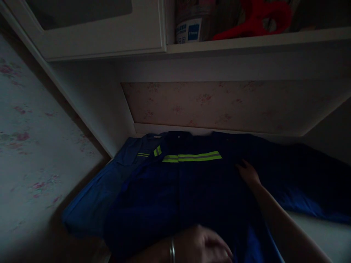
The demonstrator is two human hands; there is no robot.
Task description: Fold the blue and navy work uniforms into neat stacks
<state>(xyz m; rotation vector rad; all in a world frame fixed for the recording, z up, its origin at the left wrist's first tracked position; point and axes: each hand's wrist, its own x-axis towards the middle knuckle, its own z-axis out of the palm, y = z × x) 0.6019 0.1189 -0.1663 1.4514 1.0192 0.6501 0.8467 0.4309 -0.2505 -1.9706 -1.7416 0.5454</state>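
A dark blue work jacket (153, 193) with yellow-green and grey reflective strips (200, 157) lies spread out, front up, its collar toward the back wall. My right hand (248, 173) rests on its upper right part, fingers apart and touching the cloth. At the bottom edge, my left hand (201, 244), with a silver bangle at the wrist, is over the lower jacket. Its fingers are loosely bent and slightly blurred, with nothing seen in them. A lighter blue garment (95, 193) lies partly under the jacket on the left.
More dark blue cloth (309, 179) extends to the right over a pale surface (320, 228). Overhead, a white cabinet door (106, 40) and shelf edge (246, 42) jut out. A red plastic object (257, 22) and a labelled container (189, 31) stand on the shelf. Floral wallpaper (27, 146) covers the left wall.
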